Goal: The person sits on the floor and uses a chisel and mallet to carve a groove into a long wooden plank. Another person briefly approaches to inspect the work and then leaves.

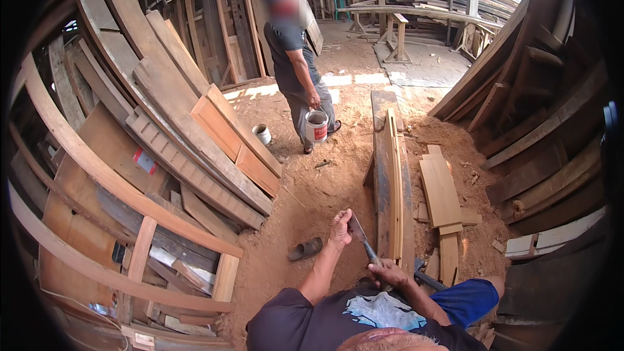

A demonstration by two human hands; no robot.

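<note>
A chisel (359, 231) with a flat, darkish blade is held slantwise in front of my chest. My right hand (390, 273) is wrapped round its handle (371, 252). At the far end of the blade, my left hand (340, 227) pinches near the tip with its fingers closed. Just right of the chisel runs a long, narrow wooden bench (407, 214), pointing away from me. Along its top lies a pale, slim wooden piece (395, 188), which neither hand touches.
A co-worker (292, 52) stands ahead, holding a white bucket (316, 127). Another pail (262, 134) and a dark slipper (305, 249) are on the sawdust floor. Cut boards (441, 188) lie right of the bench. Leaning timber (195, 136) lines the left; stacked planks (552, 149) the right.
</note>
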